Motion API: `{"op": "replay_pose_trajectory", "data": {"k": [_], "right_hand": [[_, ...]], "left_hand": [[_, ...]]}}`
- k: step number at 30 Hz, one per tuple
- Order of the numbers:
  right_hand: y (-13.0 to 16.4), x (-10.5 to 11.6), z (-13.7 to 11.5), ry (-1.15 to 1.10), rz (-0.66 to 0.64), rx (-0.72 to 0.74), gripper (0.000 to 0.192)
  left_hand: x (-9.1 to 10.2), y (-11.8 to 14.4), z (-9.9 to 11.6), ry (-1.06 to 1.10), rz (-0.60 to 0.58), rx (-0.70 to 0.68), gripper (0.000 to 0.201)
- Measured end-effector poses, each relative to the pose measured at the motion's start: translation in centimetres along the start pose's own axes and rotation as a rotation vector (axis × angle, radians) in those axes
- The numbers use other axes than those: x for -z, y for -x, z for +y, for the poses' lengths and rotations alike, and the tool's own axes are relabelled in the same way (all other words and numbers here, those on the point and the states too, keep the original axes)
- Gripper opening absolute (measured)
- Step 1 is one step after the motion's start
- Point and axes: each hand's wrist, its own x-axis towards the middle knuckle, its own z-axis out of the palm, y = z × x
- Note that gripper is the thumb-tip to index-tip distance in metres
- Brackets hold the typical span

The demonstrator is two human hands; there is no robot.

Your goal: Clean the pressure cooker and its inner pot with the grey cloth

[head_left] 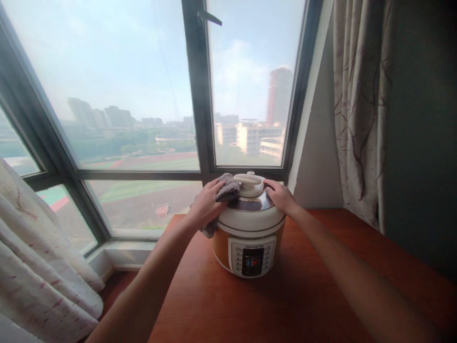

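Note:
An electric pressure cooker [223, 247] stands upright on the table, cream and brown, with a control panel [253, 257] on its front. Its lid has a shiny metal top [252, 205] and a cream handle [248, 179]. My left hand [208, 202] is closed on a grey cloth [228, 188], pressing it against the left side of the lid; part of the cloth hangs down beside the cooker. On the opposite side, my right hand [281, 196] grips the lid's right edge, thumb and fingers bent over it. Some of its fingers are hidden.
The reddish-brown wooden table [303, 295] carries the cooker near its far edge. Right behind are large windows with a dark frame [143, 175] and a handle [210, 19]. Patterned curtains hang at left [39, 267] and right [360, 109].

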Motion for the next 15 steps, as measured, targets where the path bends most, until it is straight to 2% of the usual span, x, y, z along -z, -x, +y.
{"op": "replay_pose_trajectory", "data": {"k": [4, 6, 8, 10, 12, 15], "right_hand": [[0.0, 0.0, -0.1, 0.001, -0.001, -0.001, 0.042], [0.0, 0.0, -0.1, 0.004, -0.002, -0.003, 0.042], [-0.1, 0.0, -0.1, 0.01, -0.004, -0.005, 0.042], [-0.1, 0.0, -0.1, 0.017, -0.005, -0.002, 0.043], [-0.1, 0.0, -0.1, 0.024, -0.008, 0.006, 0.043], [-0.1, 0.0, -0.1, 0.036, -0.017, 0.019, 0.043]], "left_hand": [[-0.2, -2.7, -1.3, 0.172, -0.078, 0.045, 0.037], [-0.5, -4.6, -2.8, 0.274, -0.135, 0.151, 0.037], [-0.9, -6.6, -4.6, 0.351, -0.184, 0.34, 0.039], [-1.5, -8.5, -6.3, 0.362, -0.217, 0.439, 0.042], [-2.0, -10.1, -7.3, 0.362, -0.264, 0.514, 0.042], [-2.4, -11.8, -7.4, 0.367, -0.313, 0.558, 0.042]]}}
